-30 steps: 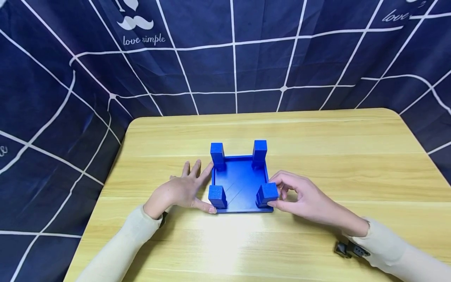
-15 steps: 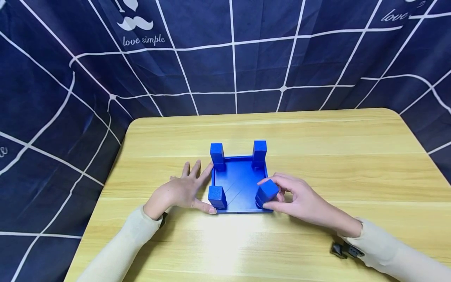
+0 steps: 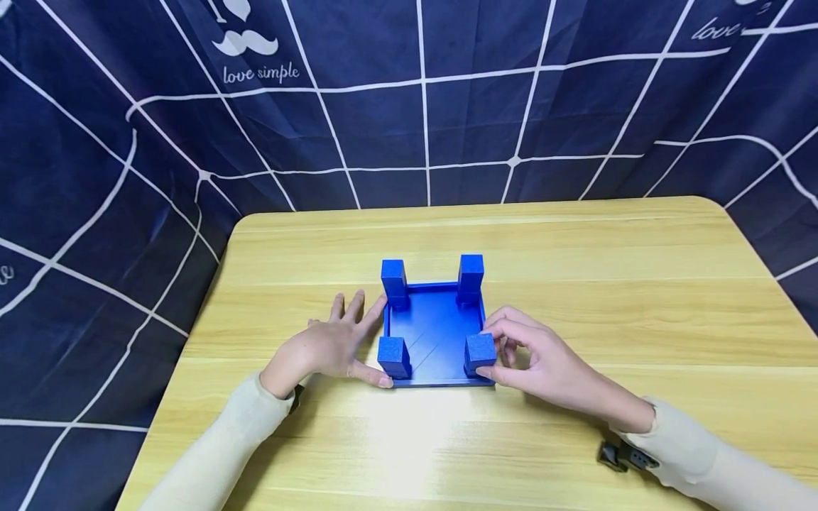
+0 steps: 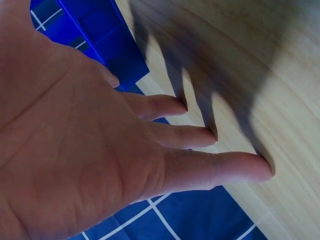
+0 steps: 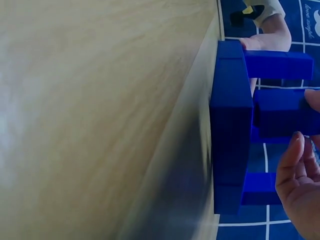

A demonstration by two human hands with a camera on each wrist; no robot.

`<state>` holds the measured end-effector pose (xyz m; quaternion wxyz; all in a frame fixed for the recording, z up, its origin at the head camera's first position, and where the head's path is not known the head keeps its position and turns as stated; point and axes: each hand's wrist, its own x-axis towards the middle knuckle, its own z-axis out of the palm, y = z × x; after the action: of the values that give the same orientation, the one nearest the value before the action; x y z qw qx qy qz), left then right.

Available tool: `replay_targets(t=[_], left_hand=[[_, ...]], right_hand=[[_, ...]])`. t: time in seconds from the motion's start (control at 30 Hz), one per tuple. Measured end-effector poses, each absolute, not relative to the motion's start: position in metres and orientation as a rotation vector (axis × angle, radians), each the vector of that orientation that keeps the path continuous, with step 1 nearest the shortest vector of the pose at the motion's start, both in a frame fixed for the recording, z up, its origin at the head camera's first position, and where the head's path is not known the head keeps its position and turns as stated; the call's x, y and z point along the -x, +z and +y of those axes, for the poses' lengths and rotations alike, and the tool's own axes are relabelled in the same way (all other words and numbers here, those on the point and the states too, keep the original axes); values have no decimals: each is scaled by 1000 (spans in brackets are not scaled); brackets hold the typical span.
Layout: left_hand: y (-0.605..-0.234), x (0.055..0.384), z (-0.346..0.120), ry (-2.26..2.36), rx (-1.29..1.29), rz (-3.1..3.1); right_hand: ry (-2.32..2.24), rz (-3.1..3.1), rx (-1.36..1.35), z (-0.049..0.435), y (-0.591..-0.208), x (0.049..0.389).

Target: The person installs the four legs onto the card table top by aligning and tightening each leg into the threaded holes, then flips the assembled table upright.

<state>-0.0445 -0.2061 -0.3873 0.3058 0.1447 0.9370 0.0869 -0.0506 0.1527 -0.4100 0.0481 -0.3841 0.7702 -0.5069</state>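
Observation:
A square blue tray-like base [image 3: 437, 319] with a raised rim lies on the table, with an upright square leg at each corner. My right hand [image 3: 543, 358] pinches the near right leg [image 3: 481, 353] between thumb and fingers. In the right wrist view that leg [image 5: 281, 114] rises from the base, with the thumb and fingers at its upper part. Spread flat and wide, my left hand [image 3: 329, 345] rests on the table, its thumb and index finger against the left side of the base. The near left leg [image 3: 393, 357] stands beside that thumb.
The far left leg [image 3: 394, 280] and far right leg [image 3: 471, 277] stand upright at the back corners. The wooden table [image 3: 575, 255] has rounded back corners. A dark blue curtain with white lines [image 3: 371, 135] hangs behind it and at both sides.
The near right leg was twisted half a second ago and now stands squared with the base again, its top a little left of before. My right fingers have shifted around it. The left hand stays put.

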Motion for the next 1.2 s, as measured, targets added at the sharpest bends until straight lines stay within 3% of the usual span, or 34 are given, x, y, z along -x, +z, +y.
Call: replay_targets(t=[0.63, 1.2], left_hand=[[-386, 45, -206, 203, -383, 2471], [-386, 46, -205, 190, -380, 2470]], right_hand=[[-1387, 2364, 1100, 151, -405, 50], [-1442, 2436, 1262, 155, -408, 50]])
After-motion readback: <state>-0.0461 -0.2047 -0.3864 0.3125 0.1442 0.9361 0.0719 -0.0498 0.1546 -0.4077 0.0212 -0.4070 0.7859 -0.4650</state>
